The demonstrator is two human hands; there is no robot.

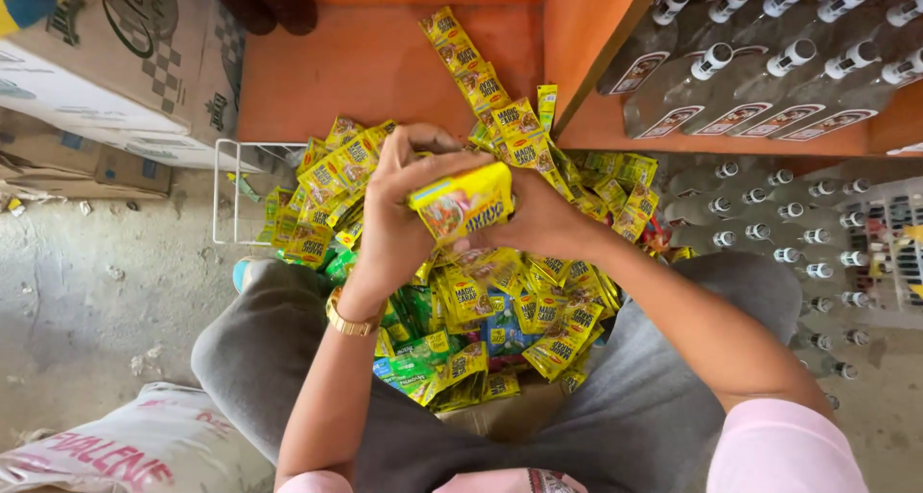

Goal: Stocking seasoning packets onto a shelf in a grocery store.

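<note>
Both hands grip one yellow packet [463,201] above a sachet heap [500,310].
Left hand [404,209] and right hand [543,219] pinch it; long axis runs eight to two o'clock.

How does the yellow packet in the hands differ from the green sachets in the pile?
The yellow packet is larger and held up by both hands; the green sachets are smaller and lie low in the pile. Their colours differ. Both are sealed printed packets.

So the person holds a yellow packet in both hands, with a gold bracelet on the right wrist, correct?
Not quite. The head view shows the gold bracelet on the left wrist, not the right. Both the left hand and right hand do hold the yellow packet.
</note>
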